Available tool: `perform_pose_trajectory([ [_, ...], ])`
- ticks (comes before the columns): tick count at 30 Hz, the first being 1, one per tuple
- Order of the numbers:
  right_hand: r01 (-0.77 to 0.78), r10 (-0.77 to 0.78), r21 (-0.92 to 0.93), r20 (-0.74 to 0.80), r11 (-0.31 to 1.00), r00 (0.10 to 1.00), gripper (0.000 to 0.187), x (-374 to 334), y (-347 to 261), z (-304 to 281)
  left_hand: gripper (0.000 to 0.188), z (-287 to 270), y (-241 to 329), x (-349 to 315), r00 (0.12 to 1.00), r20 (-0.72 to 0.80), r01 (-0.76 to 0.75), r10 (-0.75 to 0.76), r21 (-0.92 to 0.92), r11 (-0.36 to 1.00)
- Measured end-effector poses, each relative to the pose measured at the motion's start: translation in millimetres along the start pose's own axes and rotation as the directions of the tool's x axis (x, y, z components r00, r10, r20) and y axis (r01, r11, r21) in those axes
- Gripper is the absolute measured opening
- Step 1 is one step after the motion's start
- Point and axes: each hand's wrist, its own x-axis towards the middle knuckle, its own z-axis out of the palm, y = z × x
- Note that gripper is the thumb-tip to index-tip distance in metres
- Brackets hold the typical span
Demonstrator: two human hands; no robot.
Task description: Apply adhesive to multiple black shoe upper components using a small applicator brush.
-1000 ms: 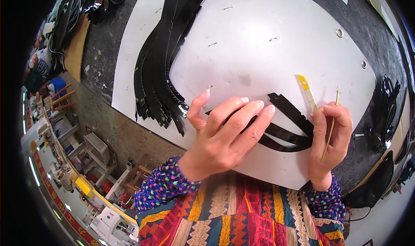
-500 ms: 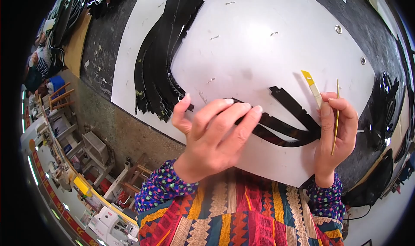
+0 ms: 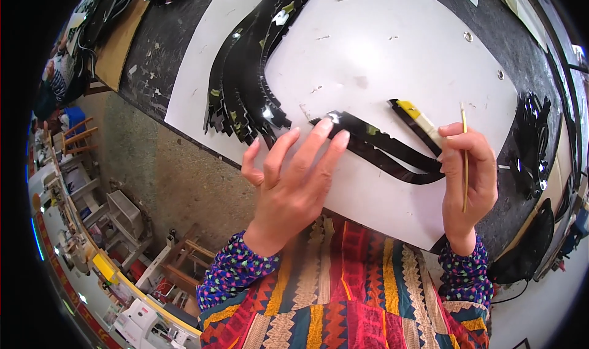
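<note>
My left hand (image 3: 294, 177) has its fingers spread, the index and middle fingertips resting on the left end of a curved black strip (image 3: 392, 145) with notched edges. My right hand (image 3: 472, 180) is closed around a thin brass-coloured rod (image 3: 464, 119) and a flat white piece with a yellow end (image 3: 410, 109). That piece lies along a second black strip end (image 3: 419, 130). The curved strips run toward my right fingers, where their junction is hidden. A bundle of long black strips (image 3: 236, 85) lies left of them. Everything rests on a white board (image 3: 380, 60).
Under the board is a dark worn table (image 3: 165, 48). More black strips (image 3: 532, 140) hang together at its right side. A black bag (image 3: 524, 251) is at the lower right. Beyond the left edge are a wooden stool (image 3: 80, 134), a beige bin (image 3: 129, 214) and a white sewing machine (image 3: 138, 321).
My left hand has shifted left and opened wider, its fingertips now on the strip's end. The yellow-ended piece has tilted left, down onto the second strip. The view has shifted slightly.
</note>
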Motion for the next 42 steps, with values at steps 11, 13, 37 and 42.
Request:
perform_pose_trajectory([
  [11, -0.01, 0.013, -0.038, 0.09, 0.999, 0.996, 0.017, 3.3, -11.1, 30.2, 0.048, 2.8, 6.9, 14.0, 0.999, 0.024, -0.034, 0.035, -0.009, 0.999],
  [13, -0.019, 0.021, -0.026, 0.078, 0.999, 0.997, 0.017, 2.1, -11.7, 31.9, 0.04, 1.4, 6.6, 13.9, 0.999, -0.034, -0.042, 0.041, -0.035, 0.999],
  [37, 0.09, -0.051, -0.187, 0.201, 0.978, 0.978, 0.023, 12.9, -15.0, 44.5, 0.039, 5.8, 6.3, 10.9, 0.981, -0.183, 0.059, -0.056, 0.013, 0.998],
  [42, 0.101, -0.054, -0.214, 0.214, 0.972, 0.975, 0.024, 12.5, -16.0, 45.3, 0.04, 7.4, 6.0, 10.7, 0.979, -0.196, 0.062, -0.058, 0.017, 0.998],
])
